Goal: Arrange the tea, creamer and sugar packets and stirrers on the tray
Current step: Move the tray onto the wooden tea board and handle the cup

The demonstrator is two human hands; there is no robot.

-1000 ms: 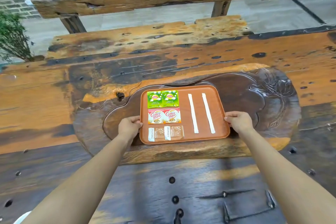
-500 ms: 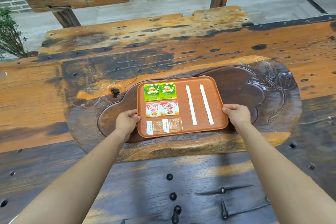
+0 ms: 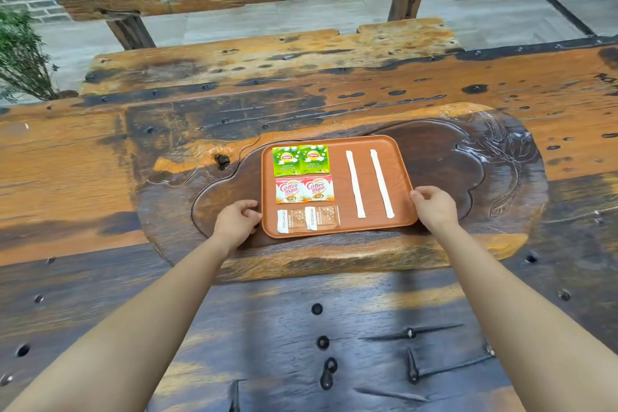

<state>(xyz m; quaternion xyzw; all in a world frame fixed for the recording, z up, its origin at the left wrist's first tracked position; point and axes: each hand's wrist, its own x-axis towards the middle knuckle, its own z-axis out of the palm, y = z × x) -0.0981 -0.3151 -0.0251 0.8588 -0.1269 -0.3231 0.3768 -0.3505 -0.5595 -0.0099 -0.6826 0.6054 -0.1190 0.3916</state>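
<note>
An orange-brown tray (image 3: pixel 337 140) lies in the carved hollow of a wooden tea board. On its left side sit two green tea packets (image 3: pixel 300 160), two red-and-white creamer packets (image 3: pixel 304 188) below them, and two brown sugar packets (image 3: pixel 307 219) nearest me. Two white wrapped stirrers (image 3: pixel 369 182) lie side by side on its right half. My left hand (image 3: pixel 235 222) curls against the tray's left edge. My right hand (image 3: pixel 433 207) grips the tray's right edge near the front corner.
The dark carved tea board (image 3: pixel 468 177) rests on a rough plank table (image 3: pixel 83 160) with holes and iron nails. A wooden bench (image 3: pixel 267 53) stands beyond the far edge. A green shrub (image 3: pixel 20 57) is at the far left.
The tray with its packets and both hands has slid a little away from me on the tea board. The packets and stirrers kept their places on the tray.
</note>
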